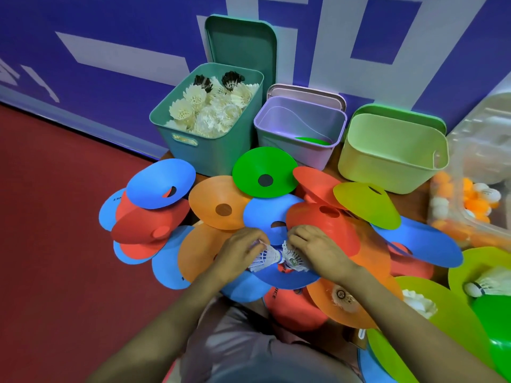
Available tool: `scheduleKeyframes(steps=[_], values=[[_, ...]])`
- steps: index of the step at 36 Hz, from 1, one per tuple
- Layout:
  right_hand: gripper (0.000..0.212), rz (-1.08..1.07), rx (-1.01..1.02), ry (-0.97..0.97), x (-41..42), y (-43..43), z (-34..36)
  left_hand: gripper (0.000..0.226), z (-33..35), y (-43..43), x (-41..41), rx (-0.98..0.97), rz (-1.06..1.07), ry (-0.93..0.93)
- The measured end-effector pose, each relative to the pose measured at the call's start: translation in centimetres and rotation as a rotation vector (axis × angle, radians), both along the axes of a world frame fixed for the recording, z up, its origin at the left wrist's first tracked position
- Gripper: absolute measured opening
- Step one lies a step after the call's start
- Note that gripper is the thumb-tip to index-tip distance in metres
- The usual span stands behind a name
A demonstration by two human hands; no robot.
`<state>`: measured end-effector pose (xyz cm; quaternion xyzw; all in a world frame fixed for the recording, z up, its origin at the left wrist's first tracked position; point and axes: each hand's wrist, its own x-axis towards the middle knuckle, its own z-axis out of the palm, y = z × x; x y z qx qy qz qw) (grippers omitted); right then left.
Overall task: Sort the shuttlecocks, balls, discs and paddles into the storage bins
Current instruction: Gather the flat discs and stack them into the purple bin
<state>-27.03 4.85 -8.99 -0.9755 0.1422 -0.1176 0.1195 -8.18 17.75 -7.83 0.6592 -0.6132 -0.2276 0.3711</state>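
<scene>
Two white shuttlecocks point(265, 257) were gripped above piled coloured discs point(218, 194), teal bin point(193, 157) was full of shuttlecocks, purple bin point(293, 155) held one green disc, orange and white balls point(482, 189) sat at right

One wide-angle camera, worn on the person's head, looked forward and steeply down, close over the left hand point(237, 254) and right hand point(320, 251), bins point(190, 153) and wall point(110, 37) farther off.
</scene>
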Motion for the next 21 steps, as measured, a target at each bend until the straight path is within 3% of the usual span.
scheduleKeyframes(steps=[3, 7, 10, 13, 17, 21], values=[[0.015, 0.012, 0.066, 0.039, -0.2, 0.0, 0.4, 0.014, 0.8, 0.6, 0.2, 0.105, 0.073, 0.282], [0.038, 0.007, 0.151, 0.089, 0.0, 0.2, 0.7, 0.005, 1.8, 0.8, 1.2, 0.107, 0.159, 0.452], [0.034, -0.012, 0.17, 0.046, 0.3, 0.3, 1.1, 0.008, 2.2, 0.8, 2.0, 0.103, 0.198, 0.458], [0.016, 0.047, 0.147, -0.019, 0.6, 0.7, 1.5, 0.013, 2.4, 0.5, 2.3, 0.074, 0.268, 0.428], [0.033, 0.09, 0.111, 0.036, 1.2, 1.7, 1.7, 0.011, 2.7, 0.1, 1.7, 0.013, 0.335, 0.445], [0.024, 0.159, -0.099, 0.011, 2.5, 2.6, 1.3, 0.014, 2.2, 0.0, 1.2, 0.027, 0.318, 0.436]])
